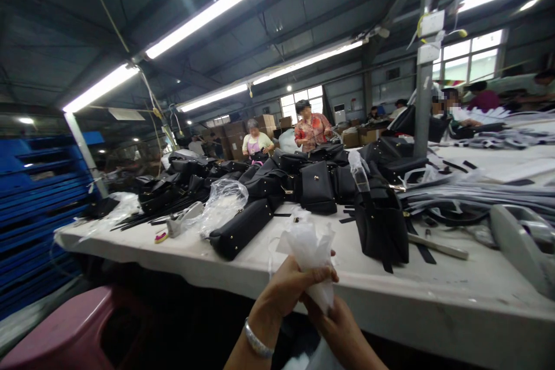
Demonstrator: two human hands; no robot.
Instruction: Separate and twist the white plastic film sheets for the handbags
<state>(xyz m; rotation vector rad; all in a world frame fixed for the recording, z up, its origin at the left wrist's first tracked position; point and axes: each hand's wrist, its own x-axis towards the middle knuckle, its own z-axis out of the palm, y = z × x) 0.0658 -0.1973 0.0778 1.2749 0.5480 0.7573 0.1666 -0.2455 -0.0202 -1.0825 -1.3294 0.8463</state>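
Just over the table's front edge, a crumpled bundle of thin white sheet point(310, 237), like tissue paper or soft plastic, fans out at the top and narrows downward. My left hand point(286, 286), with a silver bracelet at the wrist, is closed around its middle, thumb across the front. Lower down, my right hand point(323, 313) grips the narrow end, its fingers partly hidden by the bundle. Beyond my hands, a black handbag point(243, 230) lies on its side at the left. Another black bag point(381, 228) stands at the right with clear plastic wrap point(359, 172) on its handle.
The white table point(433, 295) carries a pile of black bags point(269, 176), clear plastic bags point(223, 202), grey strips point(459, 193) and a grey tape dispenser point(520, 248). A pink stool point(65, 329) is at lower left. A metal post point(422, 98) rises behind. Two people work across the table.
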